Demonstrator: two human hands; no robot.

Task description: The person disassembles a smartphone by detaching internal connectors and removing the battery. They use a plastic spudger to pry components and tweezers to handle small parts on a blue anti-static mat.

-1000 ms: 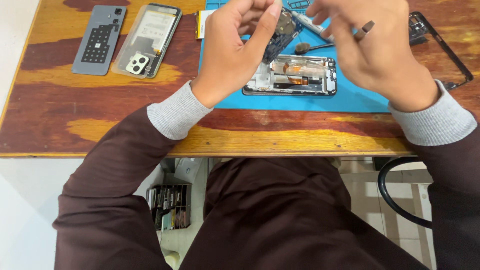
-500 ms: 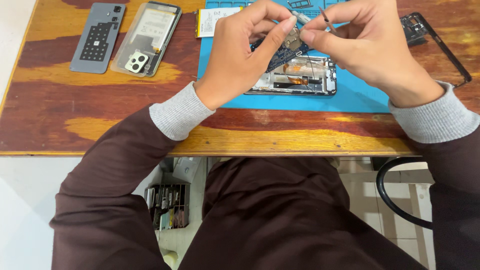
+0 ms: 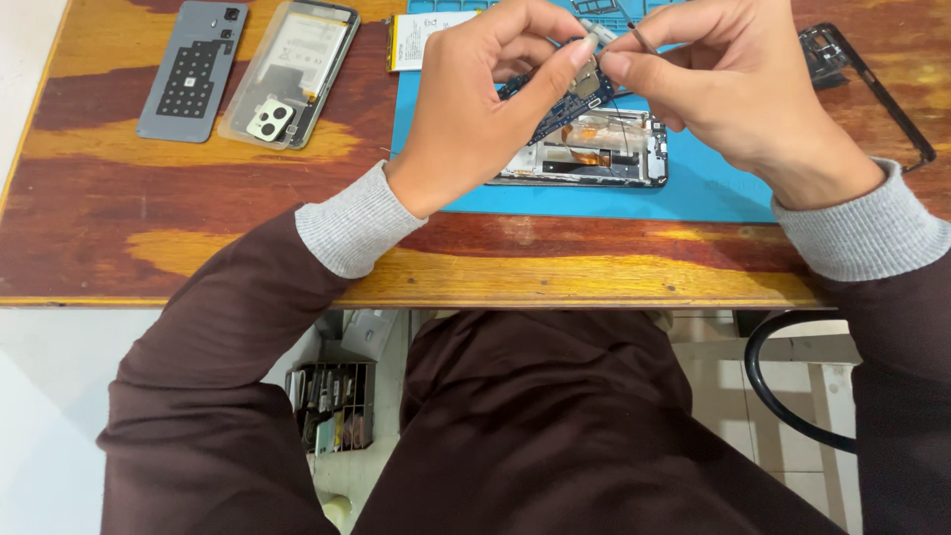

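Two hands meet above the blue mat [image 3: 723,188], both raised clear of the wooden table [image 3: 555,267]. Your left hand [image 3: 485,109] pinches a small blue circuit board [image 3: 565,99] between thumb and forefinger, holding it in the air over the opened phone [image 3: 594,149]. Your right hand [image 3: 738,89] pinches a thin tool [image 3: 641,38], tip close to the board; whether it touches cannot be told. Risk: the board hangs by a fingertip grip only, so a slip would drop it onto the exposed orange cable inside the phone. Risk: sideways pressure from the tool could bend or scratch a small part. Further out, a loose black frame [image 3: 872,89] lies by your right wrist and could be swept off. At the far left, the grey back cover [image 3: 193,69] and clear case [image 3: 292,69] lie well apart.
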